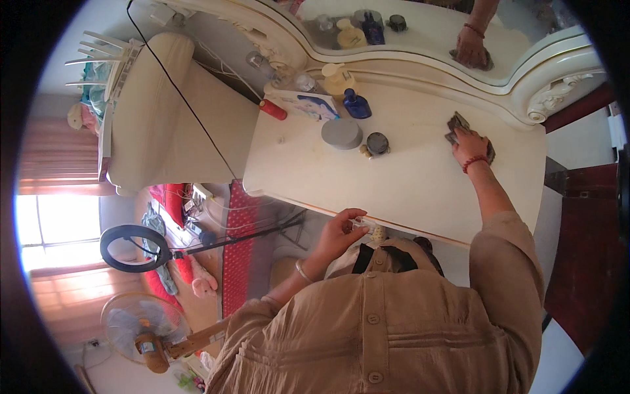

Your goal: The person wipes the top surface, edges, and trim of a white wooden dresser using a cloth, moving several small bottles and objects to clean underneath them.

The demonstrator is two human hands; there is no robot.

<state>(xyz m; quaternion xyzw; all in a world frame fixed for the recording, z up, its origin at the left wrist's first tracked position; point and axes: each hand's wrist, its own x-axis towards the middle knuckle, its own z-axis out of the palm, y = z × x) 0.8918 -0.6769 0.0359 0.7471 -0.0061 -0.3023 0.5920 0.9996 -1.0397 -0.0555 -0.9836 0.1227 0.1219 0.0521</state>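
My right hand presses a crumpled dark grey cloth onto the right part of a white dressing table. Below the table's front edge, my left hand has its fingers curled around a small clear object that I cannot make out well. Towards the left of the tabletop stand a round grey box, a dark round jar, a blue bottle and a cream pump bottle. A red cylinder lies near the left edge.
A mirror in a carved white frame rises behind the table. The bed's cream headboard is to the left. A ring light on a black stand and an electric fan stand at the lower left. A thin black cable crosses the view.
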